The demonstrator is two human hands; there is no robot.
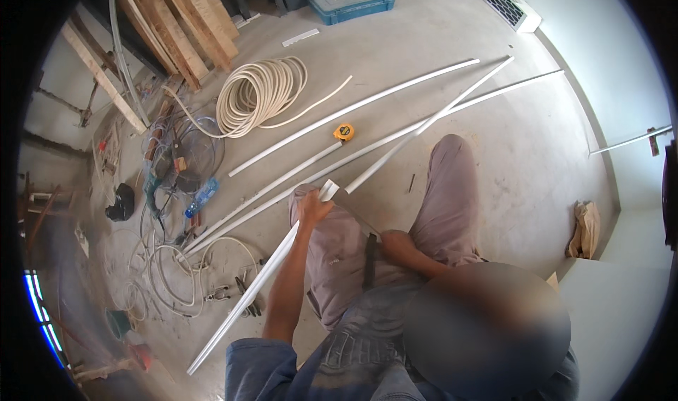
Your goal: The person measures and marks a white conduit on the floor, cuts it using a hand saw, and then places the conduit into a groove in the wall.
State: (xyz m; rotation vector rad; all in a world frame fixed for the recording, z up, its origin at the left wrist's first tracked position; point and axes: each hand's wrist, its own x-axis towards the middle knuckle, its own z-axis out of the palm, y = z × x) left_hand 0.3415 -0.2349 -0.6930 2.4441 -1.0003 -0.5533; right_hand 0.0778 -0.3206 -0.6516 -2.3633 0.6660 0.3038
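1. head: the left hand (313,207) grips the white strip (264,270), its upper end at the left knee (300,190), the rest slanting down leftward.
2. the right hand (398,248) is near the right thigh (443,207), fingers curled; whether it holds anything i cannot tell.
3. the step seems to be steadying the strip; the next move likely calls for a firm left grip.

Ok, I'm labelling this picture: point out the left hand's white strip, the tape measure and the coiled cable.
White strip (246,295), head view: along its mid-length.
Tape measure (344,132), head view: its yellow case.
Coiled cable (248,104), head view: the stacked loops.
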